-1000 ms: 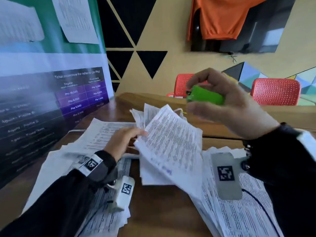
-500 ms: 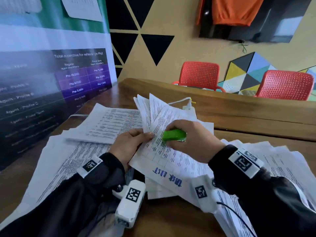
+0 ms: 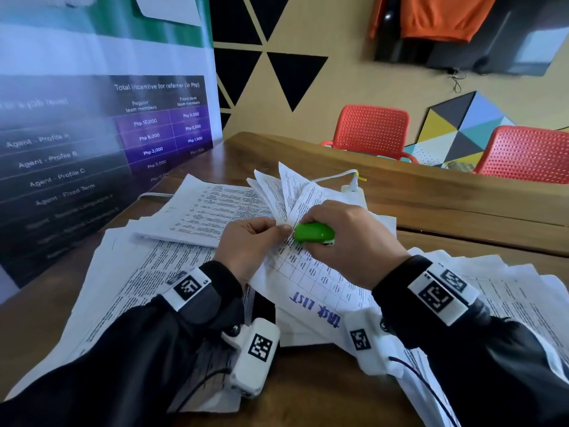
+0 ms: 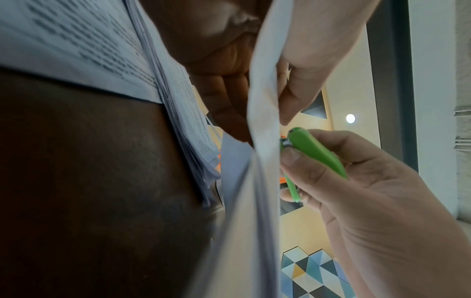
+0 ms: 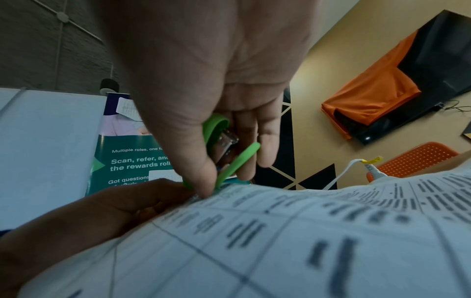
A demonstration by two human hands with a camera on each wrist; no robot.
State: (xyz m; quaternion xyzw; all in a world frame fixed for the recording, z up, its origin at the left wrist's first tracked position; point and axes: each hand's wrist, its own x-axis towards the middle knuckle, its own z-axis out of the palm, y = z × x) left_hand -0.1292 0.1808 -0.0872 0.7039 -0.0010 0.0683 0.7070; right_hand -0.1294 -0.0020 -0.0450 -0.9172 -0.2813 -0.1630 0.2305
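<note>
A small green stapler [image 3: 314, 233] [image 4: 313, 151] [image 5: 229, 157] sits in my right hand [image 3: 345, 238], thumb and fingers curled round it, its mouth at the corner of a lifted sheaf of printed sheets [image 3: 311, 272] [image 5: 305, 231] headed "TASK LIST" in blue. My left hand [image 3: 249, 245] [image 4: 267, 84] pinches that same corner, thumb on top and fingers beneath, right beside the stapler's tip. The sheets fan upward behind both hands. Whether the stapler's mouth is over the paper edge I cannot tell.
Several loose printed pages [image 3: 129, 272] cover the wooden table [image 3: 308, 389], more at the right [image 3: 508, 297]. A printed banner [image 3: 92, 134] stands at the left. A white cable [image 3: 348, 180] lies behind the sheets. Two red chairs [image 3: 372, 131] stand beyond the raised table ledge [image 3: 446, 192].
My right hand came down from chest height with the stapler to the sheaf's corner. My left hand shifted from resting on the papers to pinching that corner.
</note>
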